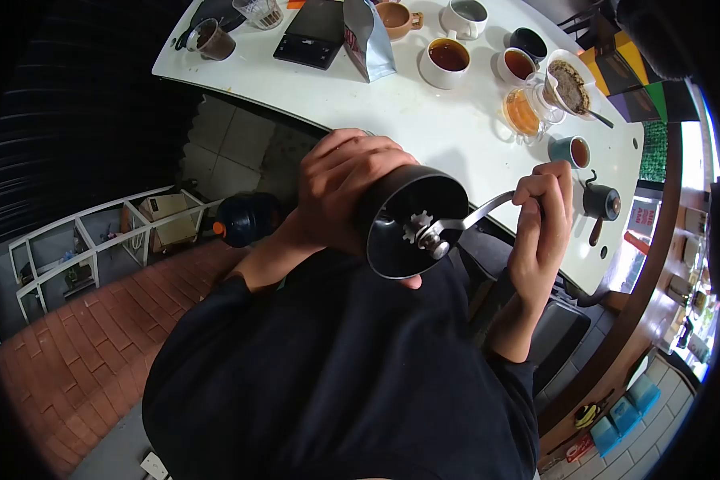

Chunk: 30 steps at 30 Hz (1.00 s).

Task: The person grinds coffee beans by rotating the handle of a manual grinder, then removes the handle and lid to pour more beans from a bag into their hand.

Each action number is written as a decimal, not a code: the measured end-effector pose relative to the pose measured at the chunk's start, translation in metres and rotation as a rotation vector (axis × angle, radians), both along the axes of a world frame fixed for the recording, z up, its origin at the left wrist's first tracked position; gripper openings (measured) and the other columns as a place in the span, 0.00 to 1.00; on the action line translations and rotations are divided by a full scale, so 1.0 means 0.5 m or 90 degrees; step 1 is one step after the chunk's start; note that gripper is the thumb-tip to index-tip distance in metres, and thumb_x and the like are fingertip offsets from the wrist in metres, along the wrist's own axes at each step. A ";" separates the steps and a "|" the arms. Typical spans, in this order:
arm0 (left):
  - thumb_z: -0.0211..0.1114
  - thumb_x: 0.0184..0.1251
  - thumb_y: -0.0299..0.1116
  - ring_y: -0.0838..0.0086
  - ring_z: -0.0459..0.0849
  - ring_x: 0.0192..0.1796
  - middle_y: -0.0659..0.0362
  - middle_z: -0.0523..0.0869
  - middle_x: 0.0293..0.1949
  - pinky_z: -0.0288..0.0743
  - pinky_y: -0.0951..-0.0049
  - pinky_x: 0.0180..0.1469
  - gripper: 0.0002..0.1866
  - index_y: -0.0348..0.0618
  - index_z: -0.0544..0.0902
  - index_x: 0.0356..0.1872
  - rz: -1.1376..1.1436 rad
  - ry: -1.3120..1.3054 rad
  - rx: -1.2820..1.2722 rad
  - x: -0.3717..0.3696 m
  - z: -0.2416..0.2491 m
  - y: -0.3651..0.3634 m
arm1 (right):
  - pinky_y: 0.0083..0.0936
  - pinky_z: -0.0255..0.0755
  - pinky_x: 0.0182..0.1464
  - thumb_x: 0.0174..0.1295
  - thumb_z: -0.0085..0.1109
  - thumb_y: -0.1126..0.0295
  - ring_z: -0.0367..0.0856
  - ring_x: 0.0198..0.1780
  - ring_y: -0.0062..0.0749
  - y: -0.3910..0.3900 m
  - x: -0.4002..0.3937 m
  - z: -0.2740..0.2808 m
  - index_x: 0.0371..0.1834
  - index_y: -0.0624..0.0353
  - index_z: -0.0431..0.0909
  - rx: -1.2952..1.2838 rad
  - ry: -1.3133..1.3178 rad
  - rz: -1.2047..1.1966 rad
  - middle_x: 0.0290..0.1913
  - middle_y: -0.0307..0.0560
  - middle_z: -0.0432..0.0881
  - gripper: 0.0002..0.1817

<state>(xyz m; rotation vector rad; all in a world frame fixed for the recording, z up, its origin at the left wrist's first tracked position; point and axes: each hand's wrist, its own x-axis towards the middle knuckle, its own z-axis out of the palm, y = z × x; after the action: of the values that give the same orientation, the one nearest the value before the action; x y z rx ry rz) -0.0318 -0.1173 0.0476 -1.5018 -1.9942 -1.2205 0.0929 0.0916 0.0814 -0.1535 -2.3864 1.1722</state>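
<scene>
My left hand (348, 180) is wrapped round the body of a black hand grinder (384, 232), which is tilted so that its open top faces the camera. Inside the hopper a toothed metal piece shows, and I see no beans there. A silver crank (482, 212) runs from the centre of the grinder to the right. My right hand (544, 224) is closed at the crank's outer end, and its fingers hide the knob. Both hands are in front of my chest, near the edge of the white table (448, 120).
On the table are a black scale (312, 36), a silver bag (368, 44), a cup of dark liquid (446, 62), a glass server (524, 110), a dripper with wet grounds (570, 84), a teal cup (570, 150) and a small kettle (600, 200). A water bottle (250, 219) stands below left.
</scene>
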 end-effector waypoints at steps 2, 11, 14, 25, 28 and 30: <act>0.70 0.33 0.80 0.62 0.88 0.40 0.57 0.86 0.36 0.77 0.63 0.48 0.51 0.38 0.80 0.42 0.015 0.000 0.020 -0.004 -0.002 0.002 | 0.28 0.63 0.37 0.50 0.45 0.82 0.67 0.37 0.38 0.001 0.004 -0.005 0.30 0.66 0.72 -0.014 -0.009 0.011 0.36 0.51 0.66 0.06; 0.70 0.33 0.80 0.63 0.89 0.42 0.59 0.87 0.37 0.77 0.63 0.51 0.52 0.38 0.78 0.46 0.053 0.024 0.050 -0.023 0.012 0.000 | 0.32 0.66 0.33 0.36 0.57 0.79 0.70 0.32 0.41 -0.004 0.050 0.019 0.27 0.62 0.77 -0.007 -0.045 0.162 0.31 0.48 0.66 0.10; 0.71 0.35 0.79 0.64 0.89 0.44 0.59 0.88 0.38 0.76 0.63 0.52 0.52 0.39 0.76 0.48 0.056 0.027 0.076 -0.032 0.016 0.003 | 0.32 0.65 0.34 0.34 0.61 0.74 0.71 0.31 0.39 -0.012 0.059 0.022 0.30 0.60 0.81 0.003 -0.021 0.275 0.31 0.46 0.68 0.14; 0.73 0.58 0.41 0.66 0.89 0.44 0.61 0.90 0.39 0.76 0.66 0.50 0.23 0.42 0.76 0.50 0.117 0.126 0.048 -0.061 0.040 0.004 | 0.30 0.69 0.39 0.50 0.68 0.70 0.75 0.35 0.35 -0.034 0.032 0.013 0.38 0.56 0.81 -0.025 0.016 0.518 0.36 0.43 0.72 0.11; 0.71 0.61 0.40 0.66 0.89 0.44 0.61 0.90 0.39 0.76 0.66 0.49 0.21 0.43 0.76 0.50 0.117 0.139 0.036 -0.065 0.052 0.004 | 0.31 0.70 0.42 0.51 0.67 0.72 0.75 0.36 0.35 -0.039 0.029 0.012 0.40 0.57 0.81 -0.052 0.017 0.542 0.37 0.43 0.72 0.12; 0.71 0.62 0.40 0.66 0.89 0.44 0.62 0.91 0.38 0.75 0.66 0.49 0.20 0.43 0.76 0.50 0.130 0.151 0.028 -0.066 0.057 0.004 | 0.31 0.70 0.42 0.51 0.68 0.72 0.76 0.37 0.35 -0.037 0.024 0.016 0.40 0.57 0.81 -0.047 0.022 0.552 0.37 0.43 0.72 0.12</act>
<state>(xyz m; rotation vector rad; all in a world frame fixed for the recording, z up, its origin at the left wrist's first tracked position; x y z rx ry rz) -0.0647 -0.1153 0.0761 -1.3171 -1.8950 -0.9502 0.1049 0.0733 0.0894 0.9560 -2.4191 1.5842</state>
